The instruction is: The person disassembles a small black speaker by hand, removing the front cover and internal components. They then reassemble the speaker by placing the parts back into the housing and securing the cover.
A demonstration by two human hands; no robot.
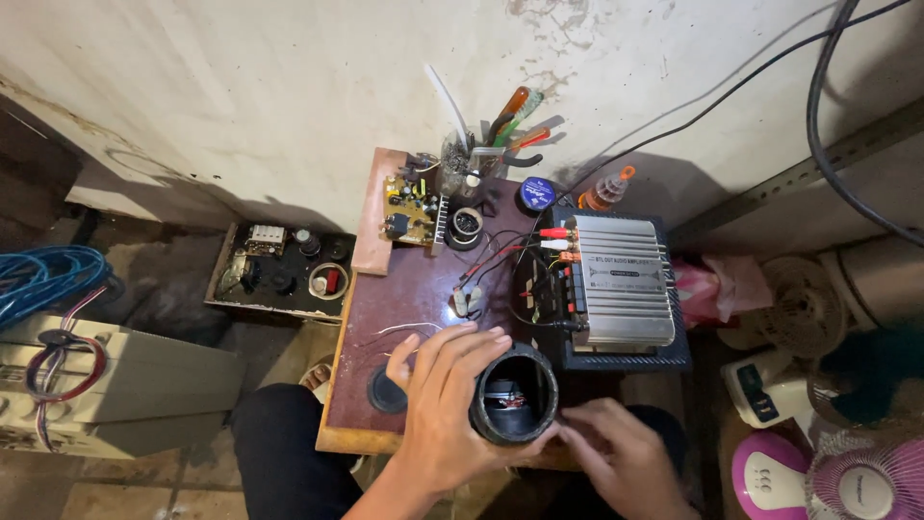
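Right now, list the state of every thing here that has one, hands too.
Left hand: wrapped around the black tube.
Right hand: fingertips at the tube's lower rim.
Black tube: held up, open end toward the camera, parts visible inside.
Silver amplifier: lying flat, red and white plugs inserted.
Circuit board: bare, uncased.
Tool cup: upright, full of tools.
Parts box: open.

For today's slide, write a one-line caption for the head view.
Both hands, left hand and right hand, grip a black cylindrical speaker housing over a small brown workbench, beside a silver amplifier.
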